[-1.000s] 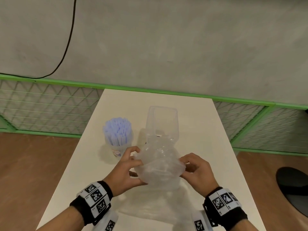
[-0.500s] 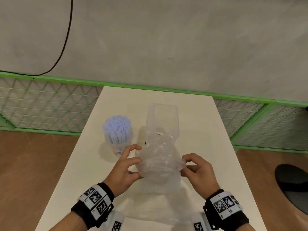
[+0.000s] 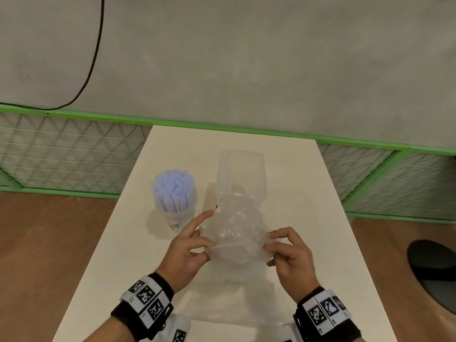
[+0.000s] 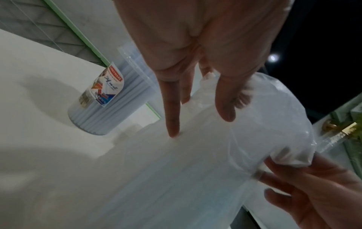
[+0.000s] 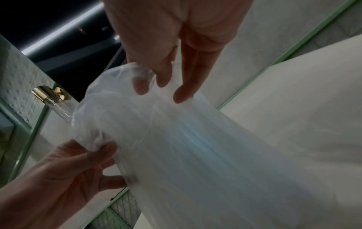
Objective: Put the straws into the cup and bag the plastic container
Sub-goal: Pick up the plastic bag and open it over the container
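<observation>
A clear plastic bag [image 3: 238,233] is held up over the middle of the white table [image 3: 296,208]. My left hand [image 3: 190,245] pinches its left edge and my right hand [image 3: 283,250] pinches its right edge, so the mouth is stretched between them. In the wrist views the bag [image 4: 264,117] [image 5: 156,139] hangs down from both hands. Behind it stands the tall clear plastic container [image 3: 241,174], upright and open at the top; the bag hides its lower part. To the left, a clear cup [image 3: 176,208] holds several pale blue straws [image 3: 172,186]. The cup [image 4: 98,100] carries a printed label.
A green-framed wire mesh fence [image 3: 61,156] runs behind and beside the table, under a grey wall. A black cable [image 3: 95,50] hangs on the wall at the left. A dark round object [image 3: 434,267] lies on the brown floor at the right.
Both hands have kept their hold and worked the bag's edge. The crumpled bag has drawn lower and flatter between them. Cup and container have not moved.
</observation>
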A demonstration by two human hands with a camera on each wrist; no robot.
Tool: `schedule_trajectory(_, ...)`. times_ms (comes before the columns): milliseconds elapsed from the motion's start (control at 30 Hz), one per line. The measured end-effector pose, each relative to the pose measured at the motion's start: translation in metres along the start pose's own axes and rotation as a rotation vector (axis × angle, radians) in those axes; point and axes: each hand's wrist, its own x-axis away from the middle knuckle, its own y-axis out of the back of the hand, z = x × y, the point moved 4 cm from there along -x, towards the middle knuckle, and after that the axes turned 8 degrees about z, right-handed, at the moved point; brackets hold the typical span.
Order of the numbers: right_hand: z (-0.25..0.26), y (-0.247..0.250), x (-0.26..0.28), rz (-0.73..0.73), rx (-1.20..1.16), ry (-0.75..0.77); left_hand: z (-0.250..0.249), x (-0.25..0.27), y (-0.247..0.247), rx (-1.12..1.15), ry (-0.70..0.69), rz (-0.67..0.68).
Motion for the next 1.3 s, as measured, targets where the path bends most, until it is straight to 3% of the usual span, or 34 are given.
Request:
schedule_trajectory(167, 0.002, -0.007, 0.003, 0.049, 0.026, 0.041, 0.0, 0.006, -0.007, -0.259, -0.16, 0.022)
schedule_trajectory(300, 0.01, -0.008, 0.009, 0.161, 0.232, 0.068, 0.002, 0.012, -0.012, -0.411, -0.149, 0.071)
schedule_trajectory(400, 0.02, -0.009, 0.011, 0.32, 0.158, 0.007, -0.002, 0.013, -0.013, -0.437, -0.143, 0.097)
schedule_trajectory(500, 0.022, -0.008, 0.013, 0.246, 0.056, -0.06, -0.008, 0.014, -0.014, -0.329, -0.072, 0.161)
schedule_trajectory(600, 0.017, -0.004, 0.011, 0.157, 0.026, -0.141, -0.012, 0.013, -0.009, -0.127, 0.083, 0.091)
schedule_trajectory(700, 0.019, 0.0, 0.005, 0.205, 0.022, -0.226, -0.01, 0.012, -0.004, -0.002, 0.212, -0.017)
schedule_trajectory(767, 0.019, 0.0, -0.003, 0.311, 0.081, -0.235, -0.006, 0.01, -0.003, 0.041, 0.262, -0.014)
schedule_trajectory(867, 0.017, -0.006, -0.014, 0.423, 0.089, -0.251, 0.003, 0.007, -0.005, -0.032, 0.286, 0.048)
schedule_trajectory(1033, 0.005, -0.012, -0.022, 0.416, 0.054, -0.258, 0.015, -0.003, -0.003, -0.089, 0.339, 0.095)
schedule_trajectory(1200, -0.002, -0.016, -0.027, 0.516, 0.089, -0.236, 0.021, -0.018, -0.002, -0.261, 0.388, 0.344)
schedule_trajectory(1300, -0.009, -0.02, -0.029, 0.552, 0.158, -0.248, 0.022, -0.028, -0.002, -0.338, 0.427, 0.413)
